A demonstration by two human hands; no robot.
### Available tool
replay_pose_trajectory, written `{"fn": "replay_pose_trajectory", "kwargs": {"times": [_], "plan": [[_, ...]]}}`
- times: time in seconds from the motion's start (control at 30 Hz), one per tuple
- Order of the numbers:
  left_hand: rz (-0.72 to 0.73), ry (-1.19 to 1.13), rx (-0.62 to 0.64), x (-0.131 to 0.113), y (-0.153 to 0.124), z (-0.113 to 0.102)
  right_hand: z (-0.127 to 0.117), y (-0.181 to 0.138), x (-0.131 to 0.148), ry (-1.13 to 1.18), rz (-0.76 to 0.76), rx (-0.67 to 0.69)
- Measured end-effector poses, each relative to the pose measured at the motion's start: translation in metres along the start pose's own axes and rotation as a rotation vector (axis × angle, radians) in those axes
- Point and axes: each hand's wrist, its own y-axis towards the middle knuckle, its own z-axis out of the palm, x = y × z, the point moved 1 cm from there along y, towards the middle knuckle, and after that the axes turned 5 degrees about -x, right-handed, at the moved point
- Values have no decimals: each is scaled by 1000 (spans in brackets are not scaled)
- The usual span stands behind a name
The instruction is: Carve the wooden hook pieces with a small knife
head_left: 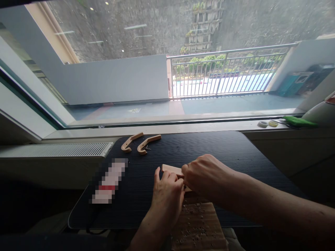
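A light wooden piece lies on the black table, its far end sticking out beyond my fingers. My left hand is closed on it, with the index finger raised. Right over the same piece, my right hand is curled into a fist touching my left fingers; whatever it grips is hidden. Below my hands rests a brown board with many small dark holes or specks. Two curved wooden hooks lie at the table's far left, with small metal screws beside the nearer one.
The black table stands against a window sill. A blurred-out pale object lies at its left side, near a radiator. Rolls of tape and a green cloth-like thing sit on the sill at right.
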Motion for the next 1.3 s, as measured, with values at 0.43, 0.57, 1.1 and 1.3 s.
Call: {"fn": "replay_pose_trajectory", "kwargs": {"times": [0.43, 0.57, 1.1, 1.3], "plan": [[1, 14, 15, 0, -1, 0, -8, -5, -6, 92, -87, 43], [-16, 18, 28, 0, 1, 1, -2, -1, -4, 76, -76, 25], [-16, 28, 43, -1, 1, -1, -5, -3, -1, 7, 5, 82], [-16, 42, 30, -2, 1, -1, -24, -4, 0, 88, 26, 123]]}}
